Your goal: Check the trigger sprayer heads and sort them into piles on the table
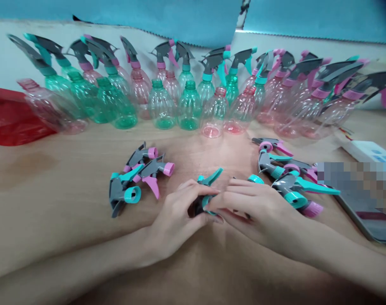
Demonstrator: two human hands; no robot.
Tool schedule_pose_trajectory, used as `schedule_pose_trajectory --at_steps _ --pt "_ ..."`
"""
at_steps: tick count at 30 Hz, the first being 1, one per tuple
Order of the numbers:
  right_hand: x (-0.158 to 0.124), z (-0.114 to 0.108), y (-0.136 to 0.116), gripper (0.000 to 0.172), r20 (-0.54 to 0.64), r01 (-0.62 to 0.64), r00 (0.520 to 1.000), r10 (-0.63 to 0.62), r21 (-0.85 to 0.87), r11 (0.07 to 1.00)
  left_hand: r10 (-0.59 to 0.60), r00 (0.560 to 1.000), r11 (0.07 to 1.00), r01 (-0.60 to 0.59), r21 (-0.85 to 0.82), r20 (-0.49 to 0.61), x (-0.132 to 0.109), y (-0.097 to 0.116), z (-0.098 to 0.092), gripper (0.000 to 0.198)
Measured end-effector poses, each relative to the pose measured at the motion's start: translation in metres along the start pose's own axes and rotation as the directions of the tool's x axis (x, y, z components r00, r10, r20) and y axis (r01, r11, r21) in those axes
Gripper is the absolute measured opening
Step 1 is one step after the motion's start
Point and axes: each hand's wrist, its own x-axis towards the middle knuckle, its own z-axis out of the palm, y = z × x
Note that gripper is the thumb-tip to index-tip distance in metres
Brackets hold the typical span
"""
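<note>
In front of me, my left hand (181, 207) is wrapped round a grey and turquoise trigger spray head (213, 177). Its turquoise trigger sticks up away from me. The fingertips of my right hand (254, 207) are closed at the turquoise collar of the same spray head; my fingers cover much of its body. Left of my hands lie loose spray heads with pink collars (169, 169) and one with a turquoise collar (132, 195). Beyond my right hand, several more spray heads (296, 186) are heaped, pink and turquoise mixed.
Along the wall stands a row of clear green bottles (162, 106) and pink bottles (215, 114), many topped with spray heads, several in front uncapped. A red plastic bag (11, 116) lies far left. A phone (367, 212) and a white box (369, 150) are at right.
</note>
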Motion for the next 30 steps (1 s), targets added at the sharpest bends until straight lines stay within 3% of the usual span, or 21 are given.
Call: schedule_pose_trajectory --at_steps 3,6,11,15,18,23,27,30 --pt "0.000 0.000 -0.003 0.009 0.021 -0.019 1.000 0.019 0.020 1.000 0.020 1.000 0.999 -0.020 0.025 -0.008 -0.006 0.004 -0.003 0.027" --pt "-0.003 -0.005 -0.011 0.011 0.055 0.020 0.998 -0.023 0.056 0.998 0.119 0.993 0.988 -0.121 0.096 0.026 -0.021 0.009 -0.011 0.024" --pt "-0.007 -0.005 -0.013 0.007 0.064 -0.020 0.998 0.019 0.018 1.000 0.219 0.974 0.887 -0.226 0.403 0.063 -0.050 0.014 -0.042 0.029" --pt "-0.006 0.002 -0.006 0.010 0.153 -0.049 0.987 0.053 -0.028 0.998 0.262 0.960 0.761 -0.143 0.633 -0.099 -0.063 0.005 -0.076 0.032" --pt "-0.006 0.007 -0.003 0.017 0.213 -0.039 0.976 0.051 -0.063 0.997 0.163 0.965 0.782 -0.001 0.623 -0.203 -0.068 -0.010 -0.092 0.035" --pt "-0.005 0.018 -0.001 0.022 0.296 -0.017 0.954 0.047 -0.105 0.994 0.039 0.996 0.716 0.025 0.697 -0.075 -0.071 -0.025 -0.090 0.038" --pt "-0.003 0.021 -0.003 0.019 0.333 -0.013 0.942 0.047 -0.103 0.995 0.045 0.999 0.658 -0.011 0.753 -0.025 -0.065 -0.021 -0.086 0.053" --pt "-0.003 0.013 -0.008 0.016 0.370 -0.030 0.926 0.073 -0.121 0.992 0.084 0.996 0.674 -0.043 0.738 -0.018 -0.052 -0.012 -0.082 0.048"
